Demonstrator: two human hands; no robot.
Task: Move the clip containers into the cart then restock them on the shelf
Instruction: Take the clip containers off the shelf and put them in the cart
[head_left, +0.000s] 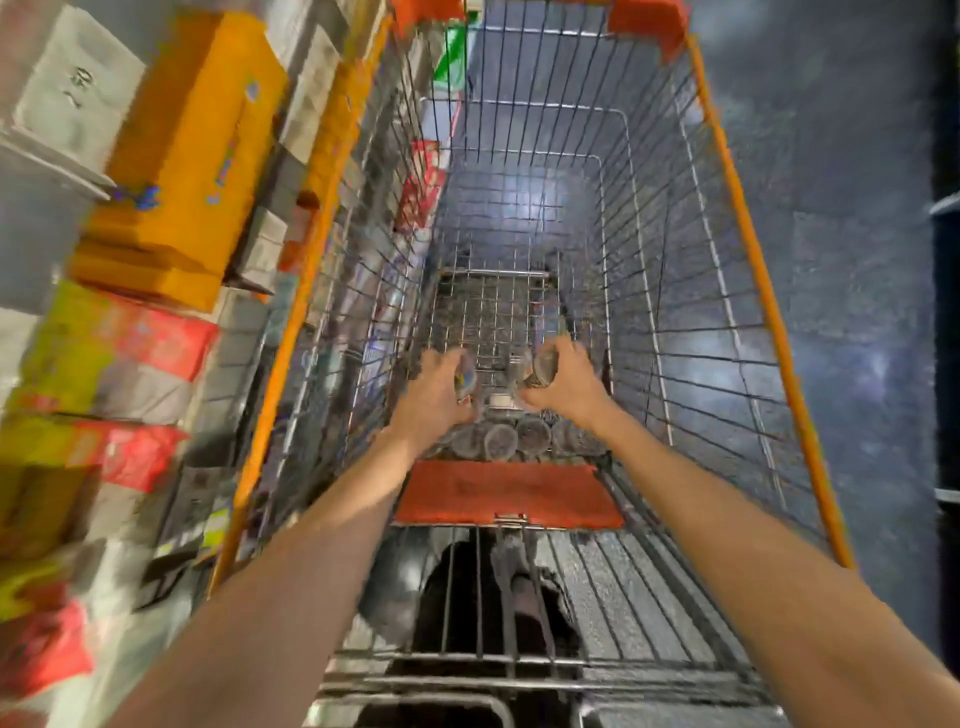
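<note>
Shop aisle with a dark speckled floor (857, 312) filling the right of the frame; picture blurred, most heavily at the left.

Clip containers (514, 439): a row of small round clear tubs lying on the bottom of the cart (748, 249), low in the centre of the frame, just above the orange-red flap (509, 493) of the child seat. Contents too blurred to identify. One further tub (543, 369) is gripped in the right hand (569, 382), fingers curled round it, just above the row. The left hand (434, 397) is curled round another tub (465, 379) bearing a coloured label, beside the first and apart from it. Both hands are inside the basket, forearms reaching in from the bottom corners of the frame.

The cart is a wire basket with orange rim rails and orange corner guards at the top of the frame. Its bottom toward the far end shows bare mesh.

Shelves (47, 171) run along the left edge, close against the cart's side, stocked with an orange box (187, 150), grey cartons (78, 78) and red and yellow-green packs (124, 338). Labels unreadable.

A dark shape shows through the grid below the seat flap, bottom centre; cannot tell what it is.
</note>
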